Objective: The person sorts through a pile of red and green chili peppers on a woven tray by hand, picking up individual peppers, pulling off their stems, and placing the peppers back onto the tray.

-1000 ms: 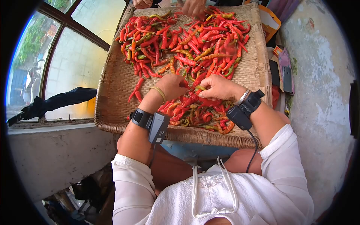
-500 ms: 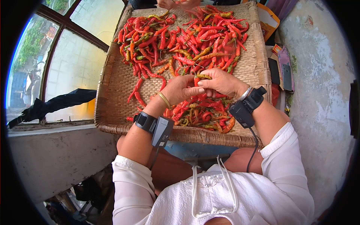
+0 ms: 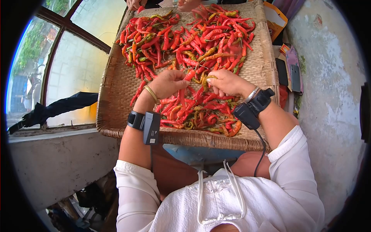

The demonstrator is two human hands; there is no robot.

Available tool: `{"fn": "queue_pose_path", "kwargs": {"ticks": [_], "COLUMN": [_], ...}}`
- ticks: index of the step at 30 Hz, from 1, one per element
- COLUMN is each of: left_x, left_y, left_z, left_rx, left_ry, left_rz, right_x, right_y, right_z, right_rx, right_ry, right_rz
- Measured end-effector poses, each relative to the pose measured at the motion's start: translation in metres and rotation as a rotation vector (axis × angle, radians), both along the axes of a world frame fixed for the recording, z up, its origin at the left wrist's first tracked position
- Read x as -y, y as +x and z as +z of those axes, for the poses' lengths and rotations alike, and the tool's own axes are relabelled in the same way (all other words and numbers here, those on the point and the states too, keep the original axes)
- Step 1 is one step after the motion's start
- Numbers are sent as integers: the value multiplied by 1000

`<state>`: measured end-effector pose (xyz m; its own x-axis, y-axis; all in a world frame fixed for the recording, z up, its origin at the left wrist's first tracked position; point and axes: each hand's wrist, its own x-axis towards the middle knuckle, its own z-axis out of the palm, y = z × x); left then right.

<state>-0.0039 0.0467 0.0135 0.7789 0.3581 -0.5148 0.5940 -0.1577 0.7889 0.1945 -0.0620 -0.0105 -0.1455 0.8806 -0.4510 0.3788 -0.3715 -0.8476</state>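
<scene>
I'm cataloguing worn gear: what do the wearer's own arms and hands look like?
Left forearm: golden bangle, black strap, dark grey box with a pale label. Right forearm: silvery band, black strap, black box with a black cable. White sleeves end near the elbows.

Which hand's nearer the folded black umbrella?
Left. The left hand is over the basket, to the right of the umbrella; the right hand is also over the basket, farther right.

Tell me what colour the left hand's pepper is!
That pepper is red, clearest in the head view.
</scene>
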Motion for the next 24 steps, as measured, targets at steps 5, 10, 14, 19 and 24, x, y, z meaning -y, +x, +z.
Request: {"fn": "queue_pose_path", "kwargs": {"ticks": [5, 10, 14, 19, 24], "left_x": [5, 19, 29, 24, 7], "left_y": [9, 11, 15, 13, 7], "left_z": [2, -8, -26, -11, -11], "left_rx": [709, 368, 197, -6, -120], "left_ry": [-179, -84, 88, -62, 26], "left_rz": [638, 288, -9, 105, -5], "right_x": [3, 1, 1, 2, 6], "right_y": [-4, -7, -10, -11, -4], "right_z": [4, 9, 2, 4, -13], "right_rx": [-74, -100, -249, -260, 575], "right_ry": [-28, 35, 113, 120, 396], "right_rz": [42, -51, -97, -66, 340]}}
